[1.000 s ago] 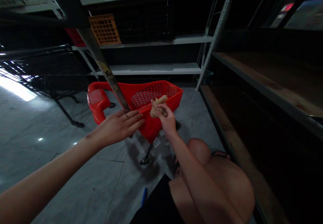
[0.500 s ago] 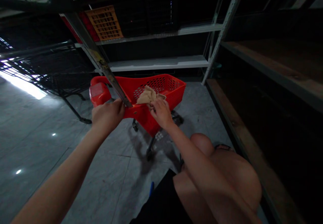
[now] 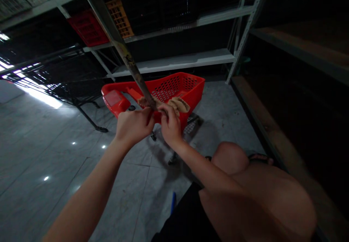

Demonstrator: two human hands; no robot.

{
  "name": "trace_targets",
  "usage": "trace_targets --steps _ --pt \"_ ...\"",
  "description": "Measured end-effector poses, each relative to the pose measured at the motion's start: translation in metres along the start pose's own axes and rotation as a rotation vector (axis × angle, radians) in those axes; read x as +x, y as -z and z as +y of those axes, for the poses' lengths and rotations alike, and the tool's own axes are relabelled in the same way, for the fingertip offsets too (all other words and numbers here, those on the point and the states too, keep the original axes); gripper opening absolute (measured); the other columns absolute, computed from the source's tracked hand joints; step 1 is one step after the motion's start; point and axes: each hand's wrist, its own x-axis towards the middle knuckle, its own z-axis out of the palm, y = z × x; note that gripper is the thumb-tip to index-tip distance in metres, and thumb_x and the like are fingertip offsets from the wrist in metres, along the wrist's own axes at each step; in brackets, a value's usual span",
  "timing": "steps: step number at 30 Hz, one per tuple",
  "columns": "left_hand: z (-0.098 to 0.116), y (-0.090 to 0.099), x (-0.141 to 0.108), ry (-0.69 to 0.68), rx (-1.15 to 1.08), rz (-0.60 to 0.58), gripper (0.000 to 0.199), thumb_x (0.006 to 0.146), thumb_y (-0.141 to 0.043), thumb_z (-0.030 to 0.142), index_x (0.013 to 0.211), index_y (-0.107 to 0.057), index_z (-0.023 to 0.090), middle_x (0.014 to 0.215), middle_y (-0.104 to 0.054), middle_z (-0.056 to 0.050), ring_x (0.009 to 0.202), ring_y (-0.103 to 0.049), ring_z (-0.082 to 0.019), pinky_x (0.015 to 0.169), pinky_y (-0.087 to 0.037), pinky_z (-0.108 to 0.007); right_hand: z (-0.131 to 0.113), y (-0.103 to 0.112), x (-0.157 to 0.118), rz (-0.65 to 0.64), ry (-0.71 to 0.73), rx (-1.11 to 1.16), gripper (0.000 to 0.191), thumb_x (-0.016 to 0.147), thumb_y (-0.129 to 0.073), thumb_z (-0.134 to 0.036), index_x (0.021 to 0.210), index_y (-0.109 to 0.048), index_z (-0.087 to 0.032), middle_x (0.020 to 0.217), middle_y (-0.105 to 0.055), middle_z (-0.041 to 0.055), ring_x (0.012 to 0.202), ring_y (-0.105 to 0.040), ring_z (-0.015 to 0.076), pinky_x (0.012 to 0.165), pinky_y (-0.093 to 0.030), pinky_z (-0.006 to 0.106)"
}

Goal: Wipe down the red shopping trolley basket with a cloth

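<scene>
A long, worn grey bar (image 3: 131, 63) with yellowish and dark marks slants down from the upper left to my hands. My left hand (image 3: 135, 125) is closed around its lower end, the fingers mostly hidden from me. Close beside it, my right hand (image 3: 171, 125) grips a beige cloth (image 3: 180, 105) bunched against the bar, with folds showing on both sides of it. Beneath and behind my hands stands a small red plastic shopping cart (image 3: 195, 89) with a perforated basket.
White metal shelving (image 3: 207, 57) stands behind the cart, holding a red crate (image 3: 88, 27) and an orange crate (image 3: 120, 18). A black wire cart (image 3: 71, 78) is at left. Along the right runs a dark shelf unit with a brown edge (image 3: 272, 129). My bent legs fill the lower right.
My hands have come close together, and the cloth has gone from beside the bar to around it. The bar's lower end has shifted right in view. The camera has also shifted slightly.
</scene>
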Motion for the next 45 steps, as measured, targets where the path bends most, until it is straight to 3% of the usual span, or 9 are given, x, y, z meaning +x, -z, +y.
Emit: trace_targets --steps 5,11,19,22,26,31,34,39,45 --pt "0.001 -0.001 0.000 -0.098 -0.035 0.030 0.044 0.099 -0.037 0.037 0.111 -0.076 0.021 0.088 -0.080 -0.012 0.070 -0.074 -0.030 0.058 -0.043 -0.035 0.013 0.026 0.003 -0.165 0.039 -0.087 0.041 0.104 -0.037 -0.020 0.137 -0.059 -0.029 0.136 -0.069 0.0055 0.130 -0.063 0.0180 0.117 -0.048 0.041" --pt "-0.004 0.000 -0.019 -0.218 -0.073 0.054 0.041 0.098 -0.038 0.035 0.112 -0.074 0.020 0.082 -0.079 -0.010 0.064 -0.072 -0.026 0.052 -0.036 -0.033 0.060 0.050 0.016 -0.339 0.178 -0.275 0.037 0.104 -0.042 -0.029 0.130 -0.068 -0.021 0.136 -0.070 0.0093 0.138 -0.055 0.0248 0.125 -0.037 0.053" --pt "-0.016 0.002 -0.043 -0.251 -0.104 0.144 0.040 0.098 -0.038 0.036 0.100 -0.076 0.023 0.074 -0.077 -0.006 0.059 -0.070 -0.023 0.051 -0.033 -0.034 0.095 0.081 0.028 -0.203 0.037 -0.383 0.034 0.104 -0.043 -0.030 0.116 -0.074 -0.021 0.130 -0.071 0.0110 0.130 -0.055 0.0275 0.118 -0.042 0.051" --pt "-0.013 0.002 -0.045 -0.189 -0.088 0.161 0.040 0.098 -0.040 0.037 0.100 -0.078 0.024 0.070 -0.076 -0.005 0.057 -0.068 -0.022 0.051 -0.030 -0.033 0.084 0.069 0.020 -0.143 0.019 -0.335 0.034 0.104 -0.041 -0.028 0.111 -0.073 -0.021 0.118 -0.073 0.0101 0.121 -0.059 0.0263 0.120 -0.039 0.052" --pt "-0.006 0.000 -0.041 -0.107 -0.051 0.175 0.039 0.097 -0.041 0.038 0.097 -0.078 0.025 0.066 -0.074 -0.005 0.055 -0.066 -0.022 0.051 -0.027 -0.032 0.037 0.039 0.001 -0.107 -0.007 -0.258 0.036 0.105 -0.037 -0.025 0.107 -0.072 -0.023 0.106 -0.073 0.0083 0.116 -0.059 0.0251 0.125 -0.033 0.054" --pt "-0.004 -0.001 -0.030 -0.062 -0.048 0.139 0.041 0.099 -0.040 0.039 0.100 -0.078 0.025 0.071 -0.076 -0.007 0.060 -0.069 -0.025 0.053 -0.026 -0.032 -0.011 0.022 -0.015 -0.210 0.113 -0.184 0.037 0.104 -0.040 -0.034 0.129 -0.063 -0.017 0.127 -0.068 0.0149 0.128 -0.054 0.0267 0.121 -0.040 0.051" --pt "-0.005 0.001 -0.026 -0.093 -0.091 0.109 0.041 0.101 -0.039 0.040 0.096 -0.077 0.025 0.077 -0.078 -0.007 0.063 -0.070 -0.024 0.053 -0.028 -0.032 -0.006 0.022 -0.018 -0.230 0.131 -0.203 0.040 0.102 -0.046 -0.034 0.138 -0.057 -0.019 0.139 -0.060 0.0163 0.138 -0.048 0.0275 0.122 -0.040 0.052" --pt "-0.004 0.001 -0.021 -0.089 -0.113 0.073 0.045 0.103 -0.038 0.044 0.107 -0.079 0.027 0.080 -0.079 -0.008 0.066 -0.071 -0.025 0.054 -0.029 -0.032 0.036 0.023 -0.038 -0.038 0.050 -0.396 0.020 0.096 -0.059 -0.030 0.115 -0.064 -0.026 0.132 -0.057 0.0139 0.131 -0.049 0.0305 0.116 -0.042 0.056" --pt "0.002 0.000 -0.007 -0.061 -0.079 0.075 0.045 0.103 -0.037 0.044 0.108 -0.079 0.027 0.085 -0.080 -0.009 0.071 -0.072 -0.027 0.056 -0.030 -0.032 0.055 0.008 -0.070 0.131 -0.302 -0.374 0.026 0.085 -0.050 -0.012 0.107 -0.059 -0.021 0.123 -0.053 0.0132 0.108 -0.059 0.0244 0.097 -0.054 0.042"
